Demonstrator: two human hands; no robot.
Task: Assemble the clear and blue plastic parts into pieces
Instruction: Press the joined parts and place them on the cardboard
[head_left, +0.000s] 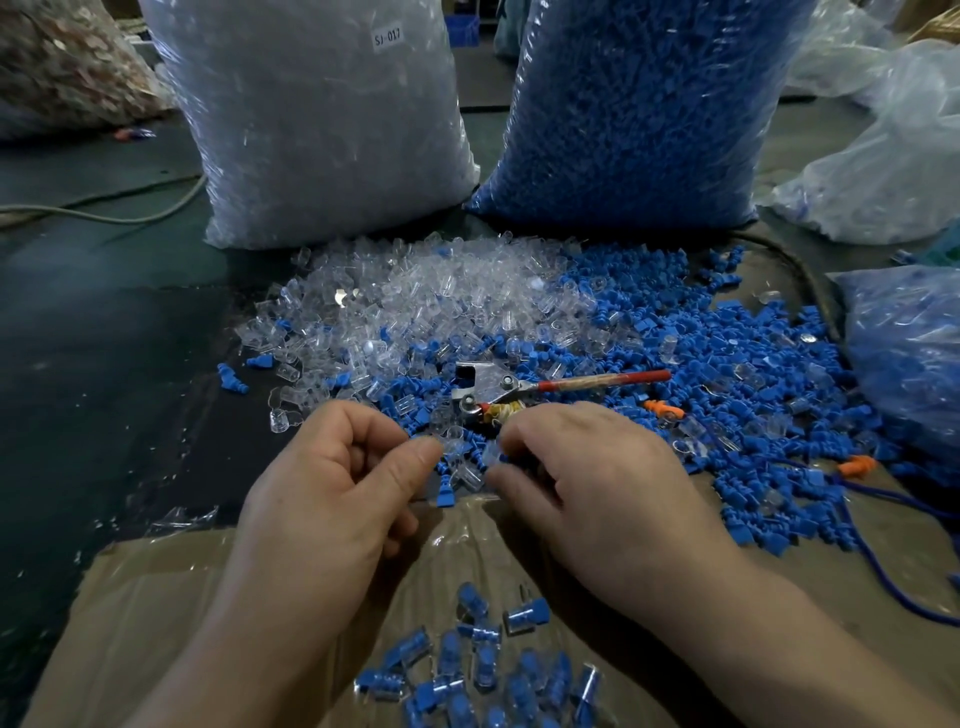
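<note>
A heap of loose clear plastic caps (415, 296) lies on the dark table, with a spread of loose blue plugs (691, 353) to its right. My left hand (337, 488) pinches a clear cap (449, 447) between thumb and forefinger at the heap's near edge. Close beside it, my right hand (587, 478) has its fingers curled and pinches a small part (492, 456), which is mostly hidden. Several assembled clear-and-blue pieces (483, 670) lie on the cardboard (156, 597) below my hands.
A tall bag of clear parts (322, 119) and a tall bag of blue parts (634, 109) stand behind the heaps. A metal tool with a red handle (545, 387) lies among the parts. More bags sit at right (904, 343); a blue cord (883, 571) trails nearby.
</note>
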